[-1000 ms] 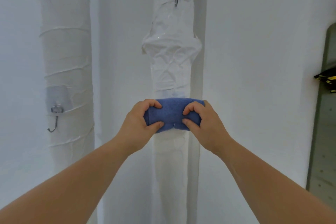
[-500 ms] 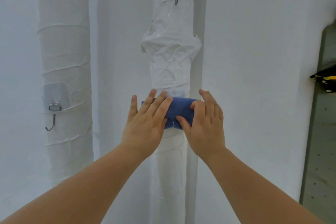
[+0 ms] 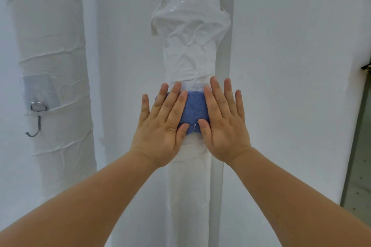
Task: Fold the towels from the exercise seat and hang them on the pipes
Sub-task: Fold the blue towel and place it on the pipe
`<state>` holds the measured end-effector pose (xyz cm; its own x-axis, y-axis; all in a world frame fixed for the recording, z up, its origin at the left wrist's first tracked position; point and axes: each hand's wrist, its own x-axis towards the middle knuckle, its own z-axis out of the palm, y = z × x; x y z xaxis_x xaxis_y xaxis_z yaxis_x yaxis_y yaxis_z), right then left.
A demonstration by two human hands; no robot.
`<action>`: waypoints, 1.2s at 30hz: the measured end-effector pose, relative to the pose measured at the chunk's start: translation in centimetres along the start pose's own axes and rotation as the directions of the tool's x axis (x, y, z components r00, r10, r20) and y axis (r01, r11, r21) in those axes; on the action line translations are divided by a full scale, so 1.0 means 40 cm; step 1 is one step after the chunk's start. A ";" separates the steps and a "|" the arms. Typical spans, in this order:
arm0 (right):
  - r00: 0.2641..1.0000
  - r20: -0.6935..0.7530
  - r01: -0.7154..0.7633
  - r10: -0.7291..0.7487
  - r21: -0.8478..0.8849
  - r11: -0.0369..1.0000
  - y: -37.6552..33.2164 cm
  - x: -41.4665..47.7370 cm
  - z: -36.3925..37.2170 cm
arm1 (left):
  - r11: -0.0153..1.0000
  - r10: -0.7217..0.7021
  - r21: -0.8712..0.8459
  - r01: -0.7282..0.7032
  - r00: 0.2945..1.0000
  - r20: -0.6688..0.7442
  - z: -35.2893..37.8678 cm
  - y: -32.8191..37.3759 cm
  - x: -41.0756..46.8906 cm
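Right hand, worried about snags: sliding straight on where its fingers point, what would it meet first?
Probably the crumpled bulge of wrap on the pipe above the right hand; depth is unclear.

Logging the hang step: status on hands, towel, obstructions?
Left hand and right hand open, pressed flat on blue towel. Towel against centre pipe, hook tip showing at lower edge. Nothing in the way.

**Bare utility corner, indoors**

Plain white wall (image 3: 291, 66) straight ahead of me. Two thick upright pipes stand against it, the left pipe (image 3: 52, 46) and the middle pipe (image 3: 190, 46), both wound in creased white wrap. A stick-on pad carries a metal hook (image 3: 37, 124) on the left pipe. Grey panel (image 3: 359, 166) with small holes at the right edge. Service space; home or gym, I cannot tell.
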<state>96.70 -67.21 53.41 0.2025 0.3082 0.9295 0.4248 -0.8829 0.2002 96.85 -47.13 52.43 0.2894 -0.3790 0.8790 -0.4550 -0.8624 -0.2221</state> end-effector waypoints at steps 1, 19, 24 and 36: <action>1.000 -0.009 -0.004 0.004 0.020 1.000 0.000 -0.001 0.005 | 1.000 0.002 -0.010 -0.002 1.000 -0.004 0.004 -0.001 0.000; 0.912 0.357 -0.092 0.203 -0.304 0.948 -0.063 -0.003 -0.139 | 0.979 -0.167 0.167 0.120 0.939 0.302 -0.146 0.063 0.012; 0.893 0.395 -0.092 0.215 -0.308 0.947 -0.081 -0.008 -0.182 | 0.975 -0.196 0.173 0.143 0.917 0.347 -0.190 0.076 -0.004; 0.891 0.368 -0.170 0.266 -0.273 0.947 -0.131 -0.079 -0.274 | 0.963 -0.244 0.189 0.192 0.919 0.310 -0.271 0.064 -0.102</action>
<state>84.16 -67.45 52.83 0.6179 0.1706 0.7675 0.1272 -0.9850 0.1165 85.40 -44.16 52.85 0.6381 -0.2420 0.7309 -0.2238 -0.9666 -0.1247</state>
